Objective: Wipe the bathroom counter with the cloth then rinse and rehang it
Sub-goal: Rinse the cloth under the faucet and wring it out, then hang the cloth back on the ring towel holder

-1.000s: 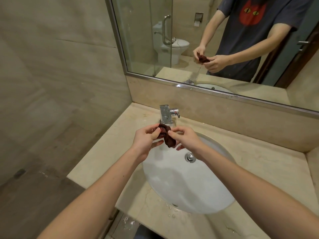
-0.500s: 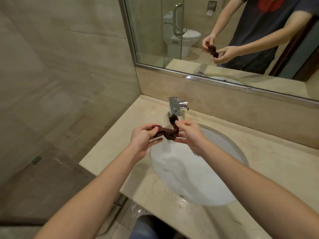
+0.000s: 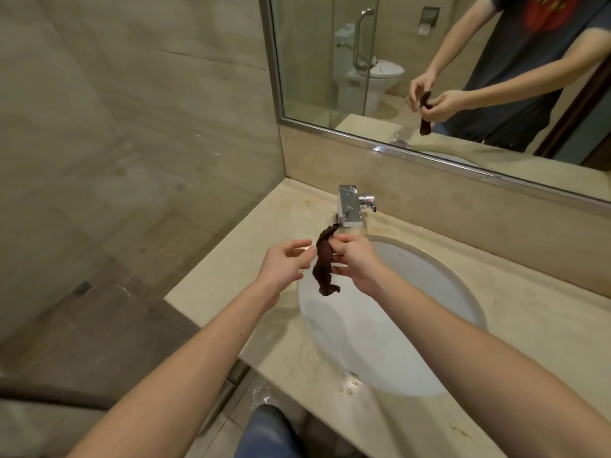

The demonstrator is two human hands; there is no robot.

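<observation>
Right hand (image 3: 355, 259) pinches cloth (image 3: 324, 263) (twisted, dangling) over sink (image 3: 463, 285) left rim, below tap (image 3: 350, 206). Left hand (image 3: 284, 264) just beside cloth, fingers spread, off it.

Chrome faucet (image 3: 351, 206) behind white basin (image 3: 429, 292); mirror (image 3: 330, 61) above, reflecting toilet (image 3: 373, 77), grab bar (image 3: 358, 38).

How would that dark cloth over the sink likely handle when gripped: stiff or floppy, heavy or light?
Probably floppy: the cloth hangs twisted and limp from the right hand. Likely light, since a fingertip pinch holds it. Possibly damp and clingy, judging by droplets on the counter.
</observation>
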